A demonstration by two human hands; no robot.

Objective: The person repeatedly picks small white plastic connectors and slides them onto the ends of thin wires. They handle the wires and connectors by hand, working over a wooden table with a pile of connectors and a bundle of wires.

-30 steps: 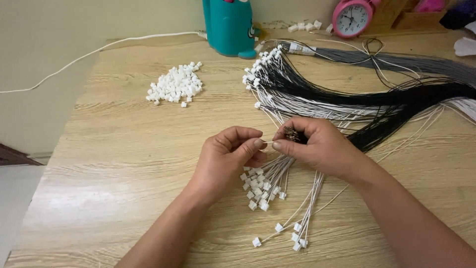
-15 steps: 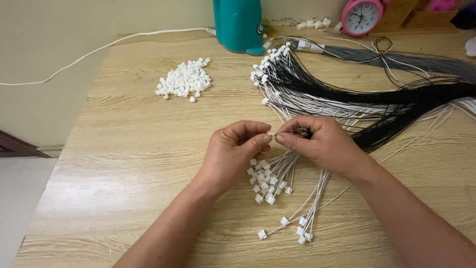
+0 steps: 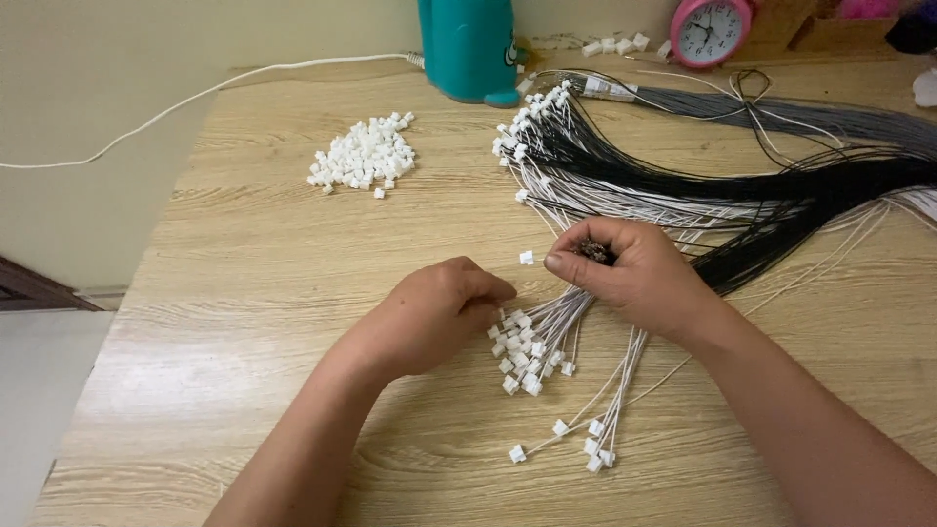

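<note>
With our right hand pinched shut on the bundle of thin white wires, our left hand curled beside their small white plastic connectors, we'd pull singly.

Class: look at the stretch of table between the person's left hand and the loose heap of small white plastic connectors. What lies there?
Nothing: in the head view, only bare light wooden table separates the left hand from the heap of small white plastic connectors.

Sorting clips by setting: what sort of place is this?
Probably a home work table used for small wire assembly: bundled black and white wires, loose white connectors, and a pink alarm clock.
</note>
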